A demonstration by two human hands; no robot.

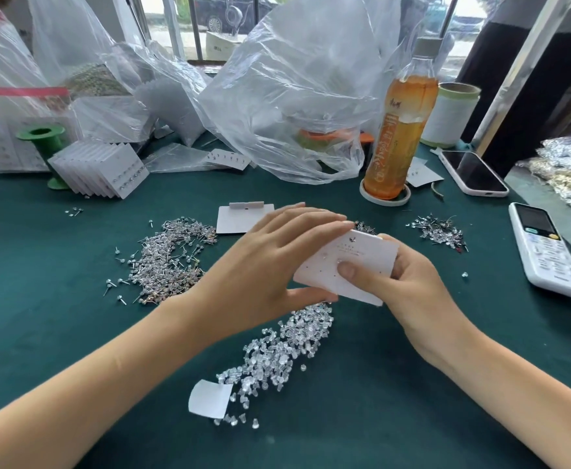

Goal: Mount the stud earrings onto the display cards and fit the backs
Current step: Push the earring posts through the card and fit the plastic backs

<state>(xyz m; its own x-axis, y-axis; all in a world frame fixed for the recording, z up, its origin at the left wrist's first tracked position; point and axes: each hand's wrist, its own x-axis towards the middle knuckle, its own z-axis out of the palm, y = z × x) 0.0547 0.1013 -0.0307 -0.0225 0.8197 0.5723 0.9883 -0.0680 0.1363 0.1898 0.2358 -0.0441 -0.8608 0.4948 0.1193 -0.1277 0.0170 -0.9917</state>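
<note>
Got a white display card (348,265) up off the green tabletop (57,333) right now, held between both hands. My right hand (409,286) grips its right edge, thumb pressed flat on the face of the card and fingers curled round behind. My left hand (277,262) has fingers stretched out straight over the card's top left corner, thumb tucked under the lower edge, so it's more steadying than pinching. There's a tiny stud already at the top of the card, I think, though it's too small to be sure.

The big pile of stud earrings (169,262) sits to the left of my hands, and a smaller scatter of them (440,231) lies off to the right. The clear plastic backs (277,360) are heaped just below the card, near my wrists, with a scrap of white paper (209,397) touching the pile's lower end. A blank card (240,218) lies flat behind my left hand.

Further back on the left, a stack of finished cards (101,170) leans against a green spool (45,143). Crumpled plastic bags (287,96) fill the middle, a bottle of orange tea (402,130) stands to their right, then a phone (473,172) and a white remote (545,248) along the right side.
</note>
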